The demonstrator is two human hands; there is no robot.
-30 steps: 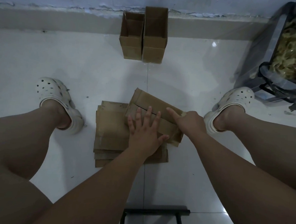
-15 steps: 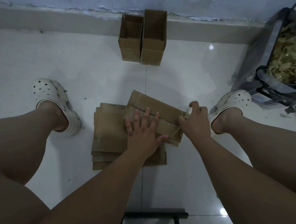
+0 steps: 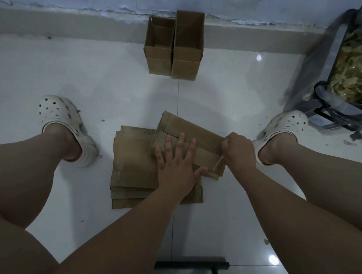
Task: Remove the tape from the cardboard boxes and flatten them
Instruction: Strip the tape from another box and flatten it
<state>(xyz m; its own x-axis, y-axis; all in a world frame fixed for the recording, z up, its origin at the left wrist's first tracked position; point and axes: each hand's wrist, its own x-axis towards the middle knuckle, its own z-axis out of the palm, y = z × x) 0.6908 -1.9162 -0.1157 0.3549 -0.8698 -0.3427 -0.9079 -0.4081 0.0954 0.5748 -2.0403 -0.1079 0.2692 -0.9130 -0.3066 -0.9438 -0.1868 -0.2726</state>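
– At the centre of the white tiled floor [image 3: 74, 71], what might go wrong?

– The left hand [image 3: 177, 170] lies flat, fingers spread, pressing the closed brown cardboard box [image 3: 189, 129] onto the stack of flattened brown cardboard sheets [image 3: 133, 165]. The right hand [image 3: 238, 150], at the box's 3 o'clock end, is curled and pinching a thin strip of tan tape [image 3: 218, 163]. I'd judge the strip could snap or tear off short if pulled sharply, leaving a stub on the seam.

– And the box itself?

– It sits askew on loose sheets. A sideways pull could slide it, or drag the top sheets along, if the flat hand eases off. The paper face may also peel away with the tape.

– Anything in the way?

– Not much. A clear plastic bin [image 3: 313, 70] of crumpled tape scraps stands at 2 o'clock, beyond the right white clog [image 3: 286, 126]. Two open upright brown cardboard boxes [image 3: 172, 58] wait at 12 o'clock against the wall, well apart. A black metal frame [image 3: 191, 264] lies at 6 o'clock.
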